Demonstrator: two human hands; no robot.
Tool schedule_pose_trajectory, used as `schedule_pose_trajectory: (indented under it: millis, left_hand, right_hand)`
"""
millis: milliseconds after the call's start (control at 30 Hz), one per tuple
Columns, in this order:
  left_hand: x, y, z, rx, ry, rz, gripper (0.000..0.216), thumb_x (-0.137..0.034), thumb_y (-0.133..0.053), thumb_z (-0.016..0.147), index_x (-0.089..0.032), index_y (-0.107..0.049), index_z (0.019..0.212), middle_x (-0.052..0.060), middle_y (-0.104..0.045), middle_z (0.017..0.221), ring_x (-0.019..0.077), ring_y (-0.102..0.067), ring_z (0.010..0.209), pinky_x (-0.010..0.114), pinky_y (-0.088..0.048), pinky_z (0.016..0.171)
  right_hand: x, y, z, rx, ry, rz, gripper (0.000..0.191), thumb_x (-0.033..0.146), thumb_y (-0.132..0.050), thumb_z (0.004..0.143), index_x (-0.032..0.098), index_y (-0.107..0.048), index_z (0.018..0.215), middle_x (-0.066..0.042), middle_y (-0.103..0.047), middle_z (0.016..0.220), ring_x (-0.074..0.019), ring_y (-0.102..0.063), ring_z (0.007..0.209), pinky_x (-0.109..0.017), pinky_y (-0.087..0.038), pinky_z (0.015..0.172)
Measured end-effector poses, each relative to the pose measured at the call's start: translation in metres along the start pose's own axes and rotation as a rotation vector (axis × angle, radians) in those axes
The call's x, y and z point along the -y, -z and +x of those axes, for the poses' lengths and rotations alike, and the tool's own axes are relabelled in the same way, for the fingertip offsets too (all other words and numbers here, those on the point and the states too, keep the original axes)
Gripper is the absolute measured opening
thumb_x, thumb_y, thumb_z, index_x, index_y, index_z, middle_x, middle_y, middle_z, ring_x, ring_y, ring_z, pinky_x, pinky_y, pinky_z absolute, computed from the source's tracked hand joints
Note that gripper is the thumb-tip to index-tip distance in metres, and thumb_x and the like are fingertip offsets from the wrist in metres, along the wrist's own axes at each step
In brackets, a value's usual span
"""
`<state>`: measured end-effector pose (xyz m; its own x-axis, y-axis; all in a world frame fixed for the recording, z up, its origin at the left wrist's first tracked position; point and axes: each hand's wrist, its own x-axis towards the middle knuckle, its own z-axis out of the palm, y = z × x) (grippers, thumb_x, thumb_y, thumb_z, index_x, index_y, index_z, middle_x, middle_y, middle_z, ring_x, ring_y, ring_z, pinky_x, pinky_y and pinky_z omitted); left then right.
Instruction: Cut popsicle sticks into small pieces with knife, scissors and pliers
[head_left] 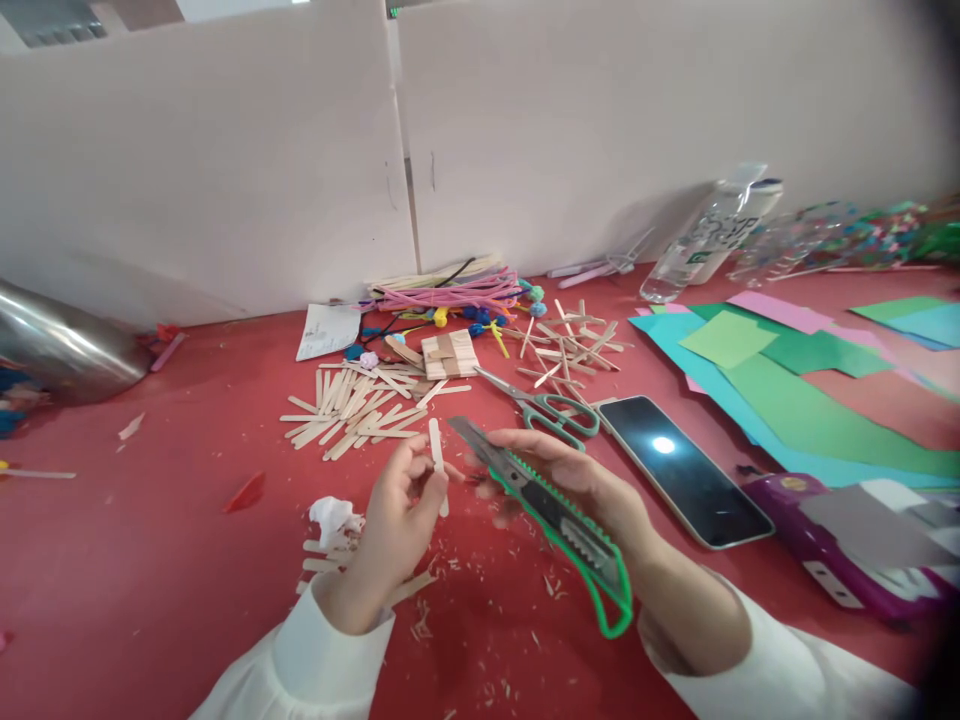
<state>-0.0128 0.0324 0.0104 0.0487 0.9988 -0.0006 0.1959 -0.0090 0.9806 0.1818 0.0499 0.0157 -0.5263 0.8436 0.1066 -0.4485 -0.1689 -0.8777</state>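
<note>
My left hand is closed on a short wooden craft stick, held upright above the red table. My right hand grips a green utility knife with its blade extended and pointing left toward the stick. The blade tip lies just right of the stick. Wood shavings litter the table under both hands. A crumpled white scrap lies just left of my left hand.
A pile of craft sticks, a small stick panel, green-handled scissors and pipe cleaners lie beyond my hands. A phone, coloured paper sheets and a purple tool are at right. A plastic bottle leans by the wall.
</note>
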Motion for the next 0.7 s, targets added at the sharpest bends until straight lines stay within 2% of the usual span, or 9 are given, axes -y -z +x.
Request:
schedule_pose_trajectory:
  millis: [100, 200, 300, 367, 467, 567, 700]
  left_hand:
    - [0.0, 0.0, 0.0, -0.046, -0.023, 0.031, 0.02, -0.033, -0.048, 0.089, -0.019, -0.049, 0.102, 0.002, -0.063, 0.083, 0.0126, -0.052, 0.061, 0.025, -0.041, 0.061]
    - [-0.001, 0.0, 0.001, -0.054, -0.049, 0.033, 0.015, -0.034, -0.049, 0.088, -0.019, -0.051, 0.091, 0.001, -0.062, 0.075, 0.0123, -0.051, 0.059, 0.024, -0.04, 0.059]
    - [-0.002, 0.001, 0.002, -0.067, -0.049, -0.003, 0.016, -0.034, -0.048, 0.088, -0.019, -0.052, 0.086, 0.0, -0.059, 0.069, 0.012, -0.049, 0.056, 0.024, -0.039, 0.057]
    - [-0.003, 0.0, 0.001, -0.083, -0.032, -0.022, 0.016, -0.034, -0.049, 0.088, -0.019, -0.052, 0.084, -0.001, -0.058, 0.067, 0.012, -0.048, 0.056, 0.023, -0.039, 0.056]
    - [-0.003, -0.002, -0.001, -0.054, 0.003, -0.056, 0.017, -0.036, -0.049, 0.087, -0.019, -0.052, 0.083, -0.002, -0.058, 0.065, 0.0122, -0.051, 0.056, 0.023, -0.041, 0.056]
    - [-0.003, -0.007, -0.004, 0.039, 0.055, -0.12, 0.019, -0.038, -0.049, 0.087, -0.02, -0.051, 0.084, -0.001, -0.061, 0.065, 0.0135, -0.056, 0.057, 0.025, -0.045, 0.058]
    - [-0.003, -0.011, -0.006, 0.07, 0.098, -0.195, 0.023, -0.041, -0.057, 0.081, -0.019, -0.05, 0.08, 0.001, -0.064, 0.072, 0.0152, -0.061, 0.062, 0.026, -0.05, 0.058]
  right_hand:
    - [-0.002, -0.006, 0.002, -0.035, -0.028, -0.082, 0.036, 0.035, -0.052, 0.085, 0.022, -0.051, 0.119, -0.004, -0.065, 0.086, -0.0162, -0.065, 0.067, -0.028, -0.055, 0.053]
    - [-0.005, -0.013, 0.0, -0.105, -0.022, -0.34, 0.053, 0.024, -0.055, 0.083, 0.027, -0.036, 0.133, 0.0, -0.059, 0.083, -0.0107, -0.056, 0.055, -0.023, -0.05, 0.044]
    - [-0.009, -0.016, -0.003, -0.136, -0.008, -0.576, 0.05, 0.02, -0.05, 0.084, 0.025, -0.039, 0.133, 0.0, -0.058, 0.083, -0.0092, -0.05, 0.052, -0.023, -0.047, 0.044]
    - [-0.011, -0.016, -0.004, -0.124, 0.001, -0.642, 0.05, 0.019, -0.049, 0.084, 0.025, -0.04, 0.132, 0.0, -0.058, 0.083, -0.0085, -0.048, 0.05, -0.023, -0.045, 0.044]
    - [-0.016, -0.014, -0.003, -0.152, -0.009, -0.614, 0.046, 0.021, -0.048, 0.086, 0.024, -0.04, 0.131, 0.003, -0.054, 0.075, -0.0081, -0.047, 0.048, -0.023, -0.044, 0.043]
    - [-0.022, -0.014, 0.001, -0.188, -0.017, -0.573, 0.043, 0.028, -0.055, 0.084, 0.022, -0.042, 0.124, 0.007, -0.048, 0.067, -0.0084, -0.047, 0.045, -0.022, -0.043, 0.041]
    - [-0.026, -0.02, 0.003, -0.199, 0.037, -0.632, 0.048, 0.027, -0.065, 0.075, 0.02, -0.046, 0.118, 0.002, -0.058, 0.079, -0.0112, -0.055, 0.059, -0.023, -0.046, 0.051]
